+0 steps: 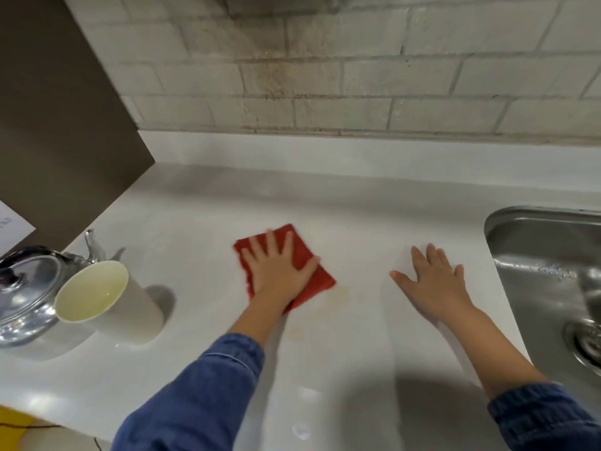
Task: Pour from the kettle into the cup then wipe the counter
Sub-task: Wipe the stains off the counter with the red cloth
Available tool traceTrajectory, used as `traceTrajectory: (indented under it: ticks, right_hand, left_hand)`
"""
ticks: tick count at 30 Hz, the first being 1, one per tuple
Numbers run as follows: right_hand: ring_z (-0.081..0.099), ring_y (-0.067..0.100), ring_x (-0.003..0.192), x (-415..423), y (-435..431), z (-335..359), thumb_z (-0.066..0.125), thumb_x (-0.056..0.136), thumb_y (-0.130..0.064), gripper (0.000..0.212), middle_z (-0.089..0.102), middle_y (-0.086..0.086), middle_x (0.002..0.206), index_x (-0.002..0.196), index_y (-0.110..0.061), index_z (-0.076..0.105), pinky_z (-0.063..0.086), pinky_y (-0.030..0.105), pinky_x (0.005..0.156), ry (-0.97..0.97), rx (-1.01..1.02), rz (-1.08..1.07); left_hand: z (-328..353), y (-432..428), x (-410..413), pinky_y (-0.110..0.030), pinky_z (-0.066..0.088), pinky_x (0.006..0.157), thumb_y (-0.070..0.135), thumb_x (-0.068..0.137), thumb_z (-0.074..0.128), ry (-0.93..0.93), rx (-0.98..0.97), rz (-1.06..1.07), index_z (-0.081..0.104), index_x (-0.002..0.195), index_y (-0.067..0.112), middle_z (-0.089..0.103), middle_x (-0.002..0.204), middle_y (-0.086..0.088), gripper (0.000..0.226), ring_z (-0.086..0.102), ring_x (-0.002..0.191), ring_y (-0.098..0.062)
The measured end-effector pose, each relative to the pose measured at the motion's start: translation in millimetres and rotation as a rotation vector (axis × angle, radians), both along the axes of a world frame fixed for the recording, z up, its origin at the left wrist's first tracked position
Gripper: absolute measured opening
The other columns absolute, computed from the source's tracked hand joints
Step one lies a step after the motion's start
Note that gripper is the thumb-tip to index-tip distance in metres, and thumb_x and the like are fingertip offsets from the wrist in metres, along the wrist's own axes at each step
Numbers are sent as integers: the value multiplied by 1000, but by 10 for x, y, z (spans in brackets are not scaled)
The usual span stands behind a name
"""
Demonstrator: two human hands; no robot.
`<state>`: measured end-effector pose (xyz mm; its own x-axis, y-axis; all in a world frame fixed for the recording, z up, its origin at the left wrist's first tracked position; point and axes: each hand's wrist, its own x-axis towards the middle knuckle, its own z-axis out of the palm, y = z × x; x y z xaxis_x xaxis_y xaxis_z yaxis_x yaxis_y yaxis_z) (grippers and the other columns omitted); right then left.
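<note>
A red cloth lies flat on the white counter, near its middle. My left hand presses down on the cloth with fingers spread. My right hand rests flat on the bare counter to the right, fingers apart, holding nothing. At the left edge stands a shiny metal kettle with its spout pointing away. A white cup stands right in front of the kettle, holding pale yellowish liquid. A faint yellowish stain shows just right of the cloth.
A steel sink is set into the counter at the right, its drain at the lower right. A tiled wall runs along the back. A dark brown panel stands at the left, with a yellow object below the counter edge.
</note>
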<state>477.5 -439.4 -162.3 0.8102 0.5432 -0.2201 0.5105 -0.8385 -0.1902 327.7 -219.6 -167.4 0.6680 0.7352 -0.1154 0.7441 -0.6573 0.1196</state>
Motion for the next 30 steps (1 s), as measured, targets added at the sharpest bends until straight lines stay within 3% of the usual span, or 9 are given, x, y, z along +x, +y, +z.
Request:
traceTrajectory:
  ticks: [4, 6, 8, 11, 16, 19, 22, 26, 30]
  right_hand:
    - [-7, 23, 148, 20, -143, 0, 29, 94, -60, 73, -5, 8, 162, 153, -23, 6, -1, 49, 118, 34, 4, 36]
    - [-7, 23, 148, 33, -153, -3, 30, 94, -60, 74, -5, 7, 162, 153, -23, 6, -1, 48, 118, 43, 9, 47]
    - [-7, 23, 148, 34, -146, -13, 30, 94, -60, 74, -5, 8, 162, 153, -22, 6, -1, 49, 118, 43, 8, 55]
    - [-7, 24, 148, 33, -153, -6, 31, 94, -59, 75, -5, 8, 162, 153, -20, 6, -1, 48, 118, 49, 15, 74]
    - [-5, 23, 149, 45, -303, 45, 36, 94, -57, 79, -3, 7, 162, 153, -15, 5, 0, 46, 118, 40, -12, 59]
    - [-6, 22, 149, 4, -452, 36, 35, 95, -55, 77, -5, 7, 162, 153, -15, 6, 1, 45, 119, 66, -7, 49]
    - [-6, 23, 148, 4, -515, 27, 34, 95, -55, 76, -6, 7, 162, 153, -15, 5, 0, 45, 119, 65, 11, 59]
    - [-7, 23, 148, -1, -525, -4, 32, 95, -56, 76, -7, 7, 162, 153, -16, 4, -1, 45, 118, 62, 8, 67]
    - [-9, 23, 148, -18, -512, -16, 29, 96, -56, 75, -9, 7, 161, 153, -16, 1, -1, 46, 119, 65, -4, 72]
  left_hand:
    - [-11, -856, -206, -59, -1, 118, 78, 77, 31, -50, -27, -338, 25, 152, 35, 13, 163, -9, 87, 5, 148, -45]
    - [-39, -977, -634, -55, 7, 116, 78, 75, 40, -88, 18, -377, 38, 147, 37, 27, 160, -7, 83, 21, 145, -45]
    - [-103, -871, -1122, -53, 16, 112, 81, 75, 38, -98, 88, -306, 46, 143, 36, 39, 154, -6, 82, 34, 140, -43]
    - [-87, -500, -1521, -55, 21, 115, 87, 73, 19, -18, 95, -103, 41, 146, 34, 36, 156, -7, 93, 32, 141, -42]
    - [3, -132, -520, -61, 6, 117, 85, 74, 23, 1, 17, 90, 21, 154, 29, 12, 163, -12, 98, 10, 146, -47]
    - [3, -370, 183, -62, -2, 117, 80, 80, 26, 15, -18, -76, 14, 155, 29, 3, 164, -12, 92, 0, 146, -48]
    - [-28, -964, 298, -60, -5, 117, 79, 80, 28, -8, -22, -348, 14, 154, 34, 1, 165, -8, 88, -5, 147, -45]
    - [-60, -1491, -408, -57, 1, 118, 77, 78, 40, -106, -10, -593, 29, 150, 39, 20, 162, -4, 82, 9, 148, -44]
    - [-126, -1221, -1396, -50, 17, 111, 79, 74, 46, -129, 97, -551, 45, 143, 37, 36, 155, -3, 80, 34, 140, -41]
